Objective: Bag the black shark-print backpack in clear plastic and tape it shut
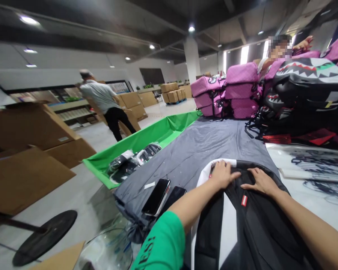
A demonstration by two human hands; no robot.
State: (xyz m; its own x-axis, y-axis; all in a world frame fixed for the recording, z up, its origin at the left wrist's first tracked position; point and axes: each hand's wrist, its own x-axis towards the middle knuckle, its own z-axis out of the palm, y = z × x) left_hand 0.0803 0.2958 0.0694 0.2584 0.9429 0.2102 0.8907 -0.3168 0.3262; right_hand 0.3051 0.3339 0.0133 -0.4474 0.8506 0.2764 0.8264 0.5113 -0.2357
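A black backpack (211, 221) with white panels and a small red tag lies in front of me, its top end pointing away. My left hand (224, 174) rests on its upper edge, beside a white strip, with the thumb held out from the fingers. To the right, my right hand (260, 181) presses on the black fabric, fingers bent slightly and thumb apart. Both hands touch the bag without visibly closing round any part. The red tag (244, 200) shows just below the right thumb. The bag's lower end runs out of view.
Phones (156, 197) lie left on the grey cloth (214, 133). A green bin (169, 125) holds plastic-wrapped packs. Pink bags (242, 90) and shark-print backpacks (307, 90) are stacked behind, with a co-worker there. Clear plastic sheets (312, 161) lie right. Another person walks near cartons (132, 101).
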